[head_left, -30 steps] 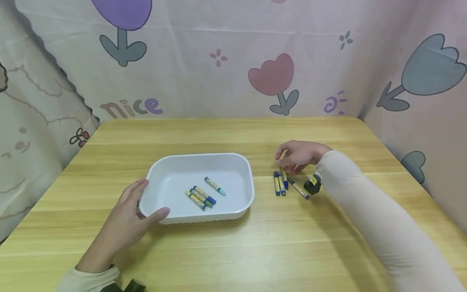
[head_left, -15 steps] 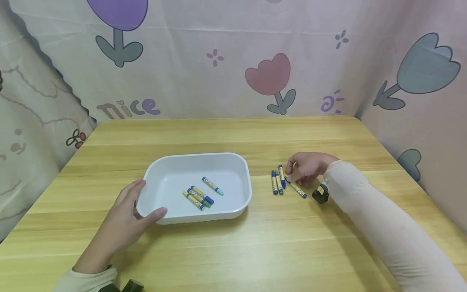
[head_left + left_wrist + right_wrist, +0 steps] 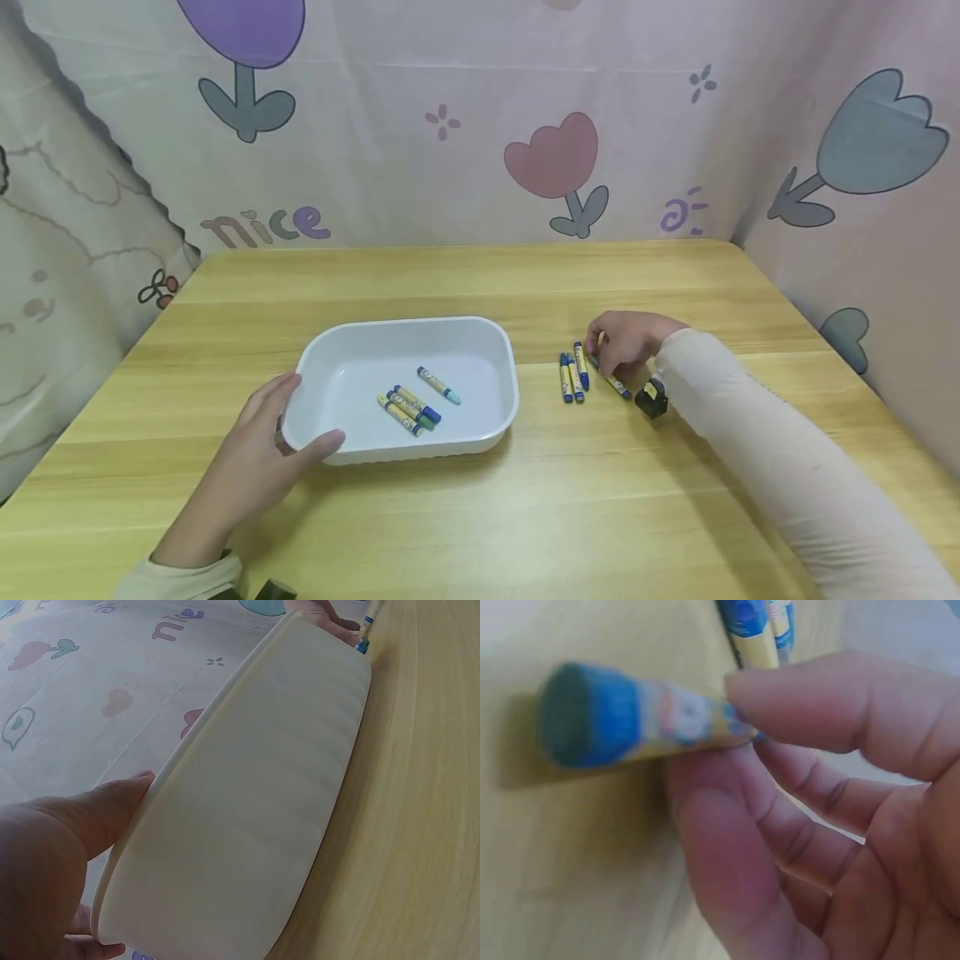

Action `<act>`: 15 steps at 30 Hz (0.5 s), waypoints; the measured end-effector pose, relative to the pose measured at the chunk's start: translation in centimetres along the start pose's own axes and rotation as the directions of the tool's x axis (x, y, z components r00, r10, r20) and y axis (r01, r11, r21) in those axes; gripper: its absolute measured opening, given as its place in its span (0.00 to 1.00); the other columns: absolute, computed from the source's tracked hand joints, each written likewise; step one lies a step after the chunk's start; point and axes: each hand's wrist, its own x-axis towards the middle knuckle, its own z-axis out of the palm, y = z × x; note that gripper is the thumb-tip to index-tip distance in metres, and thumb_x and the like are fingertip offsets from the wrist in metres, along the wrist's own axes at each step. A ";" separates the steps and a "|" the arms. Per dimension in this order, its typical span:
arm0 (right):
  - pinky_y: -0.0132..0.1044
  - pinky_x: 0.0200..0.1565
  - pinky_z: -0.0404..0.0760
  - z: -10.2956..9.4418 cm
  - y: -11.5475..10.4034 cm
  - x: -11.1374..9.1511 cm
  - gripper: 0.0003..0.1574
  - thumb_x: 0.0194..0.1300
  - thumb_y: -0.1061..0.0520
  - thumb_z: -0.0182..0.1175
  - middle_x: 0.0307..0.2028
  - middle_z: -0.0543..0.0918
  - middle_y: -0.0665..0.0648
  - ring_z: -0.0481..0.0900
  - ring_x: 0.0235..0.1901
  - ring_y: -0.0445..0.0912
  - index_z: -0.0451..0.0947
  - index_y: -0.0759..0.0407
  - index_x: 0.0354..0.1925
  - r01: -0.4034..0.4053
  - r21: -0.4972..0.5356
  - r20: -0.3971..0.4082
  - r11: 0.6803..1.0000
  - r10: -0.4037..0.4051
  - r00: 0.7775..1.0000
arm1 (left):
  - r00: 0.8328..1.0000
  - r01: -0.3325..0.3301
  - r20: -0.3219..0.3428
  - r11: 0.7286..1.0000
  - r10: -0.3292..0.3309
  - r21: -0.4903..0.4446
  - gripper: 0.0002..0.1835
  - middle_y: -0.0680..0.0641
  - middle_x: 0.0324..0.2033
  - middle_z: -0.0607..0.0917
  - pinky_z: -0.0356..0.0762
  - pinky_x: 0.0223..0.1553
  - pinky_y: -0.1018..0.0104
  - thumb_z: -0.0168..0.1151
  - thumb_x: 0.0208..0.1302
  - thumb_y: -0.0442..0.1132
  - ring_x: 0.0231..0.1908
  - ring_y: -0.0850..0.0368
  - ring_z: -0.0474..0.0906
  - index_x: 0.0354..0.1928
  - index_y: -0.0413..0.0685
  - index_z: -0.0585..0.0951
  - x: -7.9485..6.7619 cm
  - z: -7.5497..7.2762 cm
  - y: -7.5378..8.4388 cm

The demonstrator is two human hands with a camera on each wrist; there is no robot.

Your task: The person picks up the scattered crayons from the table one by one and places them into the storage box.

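Note:
My left hand (image 3: 251, 450) grips the left end of a white plastic basin (image 3: 405, 450), its thumb at the front rim and fingers at the far side. Inside the basin lie several crayons (image 3: 437, 385) with yellow-and-blue wrappers. To the basin's right, my right hand (image 3: 630, 340) pinches a crayon (image 3: 675, 716) between thumb and fingers. That crayon has a dark green end and slants low over the tabletop; the hand hides part of it in the head view. Left of this hand, three more crayons (image 3: 566, 379) lie close together on the wood.
The light wooden table (image 3: 480, 533) reaches back to a printed cloth curtain (image 3: 405, 150), which also hangs along both sides. Black wrist devices (image 3: 651, 398) are worn at both sleeves.
My right hand moves right and toward me from above the crayon group to the slanting crayon and pinches it. The left hand stays on the basin.

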 end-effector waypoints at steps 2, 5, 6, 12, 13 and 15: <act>0.36 0.31 0.81 -0.2 0.0 -0.1 0.26 0.49 0.74 0.60 0.33 0.72 0.58 0.73 0.28 0.46 0.69 0.66 0.49 0.014 0.023 -0.001 1.000 -0.014 1.000 | 1.000 0.002 0.001 1.000 -0.002 0.003 0.55 0.30 0.71 0.51 0.57 0.57 0.26 0.66 0.60 0.59 0.65 0.26 0.54 0.74 0.33 0.48 0.1 -0.1 0.3; 0.38 0.32 0.82 -0.7 0.0 -0.2 0.28 0.52 0.72 0.57 0.28 0.72 0.56 0.73 0.25 0.46 0.66 0.67 0.53 0.050 0.071 0.005 0.996 -0.050 0.999 | 1.000 0.005 0.007 1.000 -0.005 0.006 0.55 0.30 0.71 0.51 0.57 0.57 0.26 0.66 0.59 0.59 0.65 0.26 0.54 0.74 0.33 0.48 0.2 -0.1 0.4; 0.39 0.33 0.82 -0.8 -0.1 -0.3 0.28 0.53 0.72 0.56 0.28 0.72 0.55 0.72 0.25 0.45 0.65 0.67 0.54 0.063 0.090 0.004 0.994 -0.063 0.998 | 1.000 0.005 0.007 1.000 -0.006 0.006 0.55 0.30 0.71 0.50 0.57 0.58 0.26 0.66 0.59 0.59 0.65 0.26 0.54 0.74 0.33 0.48 0.2 -0.1 0.4; 0.41 0.35 0.82 -1.4 -0.6 -0.2 0.28 0.58 0.70 0.55 0.32 0.70 0.58 0.70 0.27 0.46 0.63 0.69 0.58 0.113 0.139 0.012 0.984 -0.115 0.993 | 1.000 0.009 0.005 1.000 -0.009 -0.002 0.55 0.29 0.71 0.51 0.57 0.58 0.27 0.66 0.59 0.58 0.65 0.26 0.54 0.74 0.32 0.48 0.1 -0.1 0.2; 0.41 0.35 0.82 -1.5 -0.7 -0.2 0.28 0.58 0.70 0.55 0.33 0.70 0.58 0.70 0.27 0.46 0.63 0.69 0.58 0.118 0.145 0.009 0.982 -0.121 0.993 | 1.000 0.008 0.004 1.000 -0.008 -0.003 0.55 0.29 0.71 0.51 0.57 0.58 0.27 0.67 0.59 0.58 0.65 0.26 0.54 0.74 0.31 0.48 0.1 -0.1 0.2; 0.42 0.36 0.83 -1.6 -0.9 -0.2 0.28 0.60 0.70 0.55 0.36 0.70 0.60 0.71 0.29 0.47 0.63 0.70 0.58 0.133 0.147 0.000 0.980 -0.134 0.991 | 1.000 0.010 0.005 1.000 -0.010 -0.003 0.55 0.29 0.71 0.51 0.57 0.58 0.27 0.66 0.59 0.58 0.65 0.26 0.54 0.74 0.32 0.48 0.1 0.0 0.2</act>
